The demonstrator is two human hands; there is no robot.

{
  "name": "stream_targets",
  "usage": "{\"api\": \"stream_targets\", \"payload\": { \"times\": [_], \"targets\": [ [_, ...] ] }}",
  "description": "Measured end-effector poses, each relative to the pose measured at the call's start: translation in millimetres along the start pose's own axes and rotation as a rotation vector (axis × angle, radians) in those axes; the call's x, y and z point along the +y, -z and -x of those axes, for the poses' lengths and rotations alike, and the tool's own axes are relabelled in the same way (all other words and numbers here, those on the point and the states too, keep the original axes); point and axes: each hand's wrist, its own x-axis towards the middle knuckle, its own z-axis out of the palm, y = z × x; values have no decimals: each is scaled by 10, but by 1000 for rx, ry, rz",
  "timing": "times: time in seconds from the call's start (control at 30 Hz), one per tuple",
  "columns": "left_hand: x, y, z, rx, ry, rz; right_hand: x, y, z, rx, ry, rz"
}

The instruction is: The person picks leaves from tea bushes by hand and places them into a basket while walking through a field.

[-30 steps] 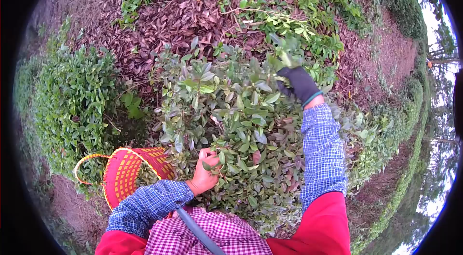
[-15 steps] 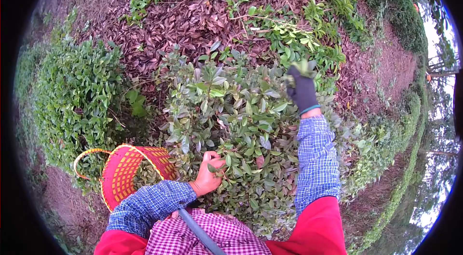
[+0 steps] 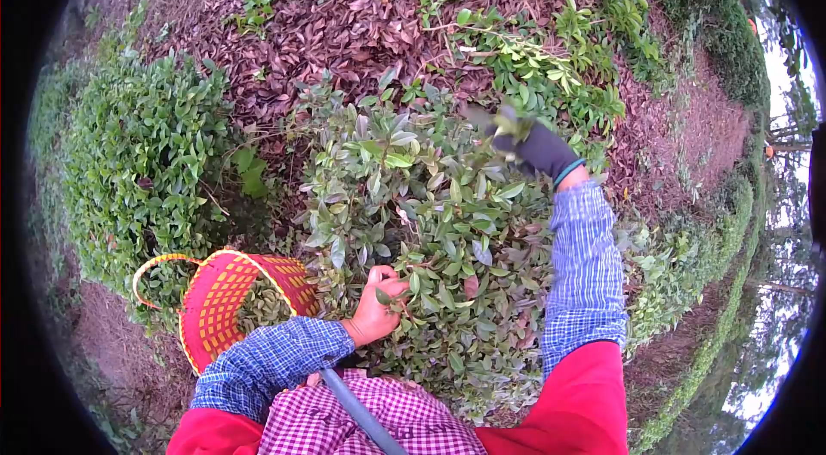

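Observation:
My bare left hand (image 3: 377, 307) is closed with its fingers curled around a leafy sprig (image 3: 391, 298) at the near side of a tea-like bush (image 3: 430, 214). My right hand (image 3: 529, 145), in a dark glove, is over the far right part of the same bush. Its fingers are closed on some green leaves (image 3: 509, 123), smeared by motion. Just left of my left hand, a red and yellow woven basket (image 3: 211, 321) leans on its side, with loose leaves (image 3: 265, 307) inside.
A dense green bush (image 3: 138, 179) stands to the left. Brown dead leaves (image 3: 344, 42) cover the ground beyond. A grey strap (image 3: 361, 412) crosses my checked apron (image 3: 413, 420). Low green plants (image 3: 551, 68) grow at the upper right.
My right hand has swung left and slightly down with the leaves, its wrist now bent leftward. My left hand stays at nearly the same spot on the bush.

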Motion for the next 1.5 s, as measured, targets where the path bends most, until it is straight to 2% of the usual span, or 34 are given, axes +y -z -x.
{"api": "stream_targets", "payload": {
  "times": [0.03, 0.1, 0.17, 0.23, 0.3, 0.33, 0.37, 0.4, 0.43, 0.47, 0.57, 0.6, 0.67, 0.73, 0.8, 0.83, 0.9, 0.93, 0.97, 1.03, 1.07, 1.1, 1.17, 1.23, 1.27, 1.3, 1.4, 1.43, 1.5],
  "targets": [
    [-21, -13, 15, 9, 5, 8, 32, -63, 19, -9, -1, 10],
    [-34, -5, 12, 28, 21, -2, 143, -292, 201, 305, 352, 592],
    [-64, -6, 26, 27, 21, 9, 60, -419, 495, 474, 407, 699],
    [-77, -26, 51, 15, 26, 7, 290, -600, 707, 436, 220, 179],
    [-71, -31, 65, 29, -1, 1, 164, -800, 939, 451, 207, -442],
    [-71, -33, 74, -11, 22, -6, 156, -974, 1027, 574, 127, -446],
    [-73, -17, 92, -55, 21, -4, -7, -1002, 1220, 470, -333, -703],
    [-83, -25, 96, -4, 6, 31, -123, -971, 1345, 648, -2, -257],
    [-90, -52, 134, 51, -1, 68, -274, -861, 1446, 592, 307, -392],
    [-98, -41, 152, 19, 18, 31, -426, -747, 1538, 462, 607, -542],
    [31, 15, 35, -11, 53, 64, -855, -714, 1448, 621, 105, -1251],
    [-6, -20, 45, -30, 48, 62, -680, -749, 1159, 781, 436, -398],
    [0, -49, 94, -44, 46, 53, -666, -876, 768, 599, 379, 95],
    [-15, -69, 104, -26, 54, 73, -827, -1069, 425, 262, 86, -436],
    [-25, -59, 82, -19, 68, 94, -1088, -1128, 143, 102, -146, -726],
    [-18, -46, 77, -15, 71, 96, -1100, -1204, -17, 58, -179, -609],
    [-4, -34, 83, 16, 70, 146, -876, -1369, -424, -15, 355, -111],
    [-19, -24, 84, -2, 53, 127, -679, -1545, -576, -19, 357, -105],
    [-28, -14, 83, 6, 53, 129, -456, -1762, -681, 27, 538, -189],
    [-36, -4, 82, 10, 39, 114, -435, -1956, -539, 66, 714, -269],
    [-47, -1, 77, 6, 44, 125, -656, -1932, -295, 21, 492, -581],
    [-38, 6, 82, 9, 45, 133, -792, -1862, -143, 53, 428, -592],
    [-46, 27, 59, -2, 27, 152, -1042, -1522, 185, 192, 455, -507],
    [-56, -30, 130, -9, 63, 199, -1345, -1121, 438, 225, 490, -839],
    [-39, -50, 179, -18, 64, 194, -1483, -962, 475, 230, 449, -1013],
    [-57, -26, 141, -18, 45, 179, -1557, -834, 381, 293, 363, -1040],
    [-83, 27, 64, -6, 35, 201, -1492, -726, -344, 452, 13, -663],
    [-100, 30, 62, -9, 31, 202, -1367, -690, -635, 366, -82, -675],
    [-141, 23, 79, -24, 31, 221, -772, -800, -1276, 205, -143, -526]
  ]
}}
